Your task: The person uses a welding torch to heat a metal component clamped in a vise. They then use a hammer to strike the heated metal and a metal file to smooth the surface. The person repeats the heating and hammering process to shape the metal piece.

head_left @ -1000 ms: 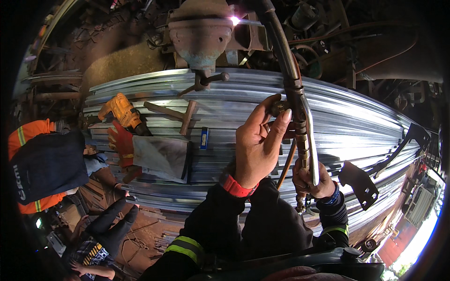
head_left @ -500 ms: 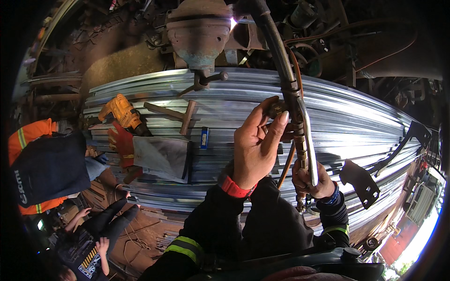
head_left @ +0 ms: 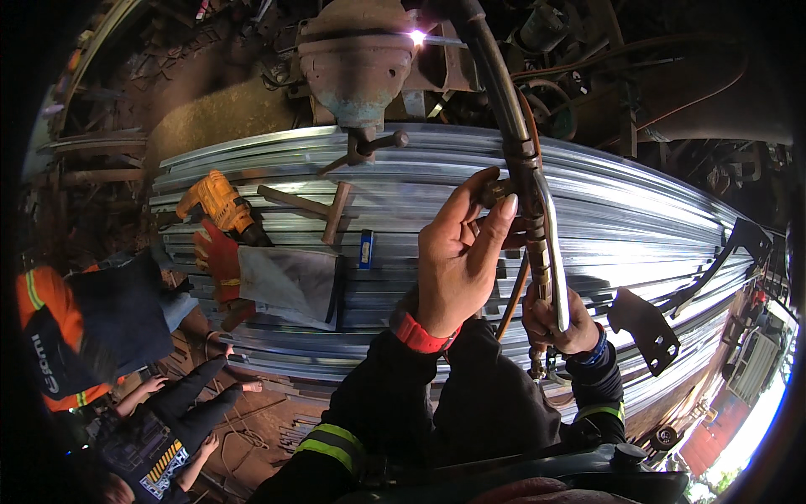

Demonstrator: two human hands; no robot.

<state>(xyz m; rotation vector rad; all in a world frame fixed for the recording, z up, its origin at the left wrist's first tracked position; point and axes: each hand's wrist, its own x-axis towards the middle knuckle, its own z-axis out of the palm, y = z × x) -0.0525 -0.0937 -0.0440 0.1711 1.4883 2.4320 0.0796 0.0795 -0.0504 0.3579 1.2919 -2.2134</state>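
A long metal cutting torch [head_left: 527, 181] with a bare metal lever [head_left: 551, 244] reaches from my right hand up past the vise. My right hand [head_left: 561, 326] is wrapped round the torch's handle near its hose end. With thumb and fingers, my left hand [head_left: 462, 252] pinches a round brass valve knob [head_left: 497, 195] on the torch's side. A red band circles my left wrist. The torch's tip is out of sight beyond the top edge.
Below lie stacked shiny metal profiles [head_left: 378, 294]. On them rest a yellow power tool [head_left: 222, 202], a hammer [head_left: 336, 212], a work glove [head_left: 277, 281], a blue box [head_left: 366, 249] and a dark metal plate [head_left: 646, 328]. A bench vise [head_left: 357, 67] stands ahead, beside a bright light. Two people are at left.
The person in orange sleeves at left has leaned and shifted lower, and the seated person has moved an arm. The light beside the vise looks brighter. My hands stay nearly in place.
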